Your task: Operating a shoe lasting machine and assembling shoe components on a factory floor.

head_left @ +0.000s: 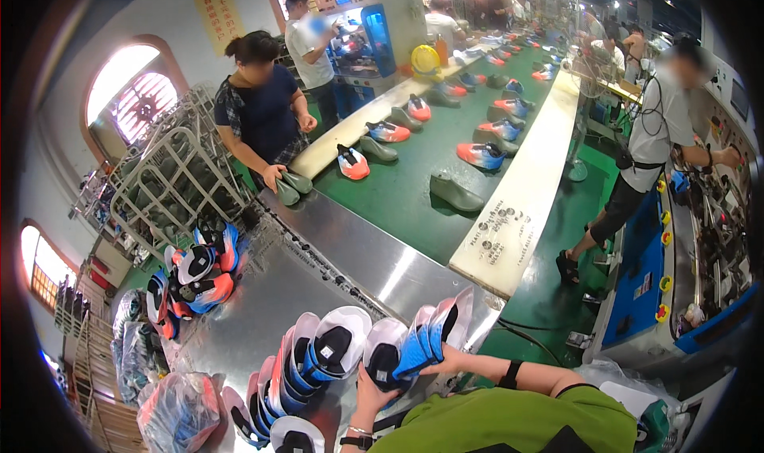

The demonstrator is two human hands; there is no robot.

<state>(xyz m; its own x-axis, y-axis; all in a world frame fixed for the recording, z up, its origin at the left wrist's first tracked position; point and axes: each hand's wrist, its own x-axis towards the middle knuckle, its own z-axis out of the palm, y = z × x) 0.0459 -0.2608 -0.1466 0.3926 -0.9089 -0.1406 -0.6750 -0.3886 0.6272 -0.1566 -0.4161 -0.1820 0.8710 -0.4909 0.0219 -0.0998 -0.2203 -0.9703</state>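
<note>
At six o'clock our left hand (368, 391) and right hand (452, 363) both clasp one stack of blue-and-white padded shoe uppers (414, 343), curved shells nested together above the shiny sheet-metal bench (263, 310). At its nine o'clock leans a second row of like uppers (314, 357). At twelve o'clock, smooth grey shoe lasts (455, 192) ride the green conveyor belt (406, 198).
</note>
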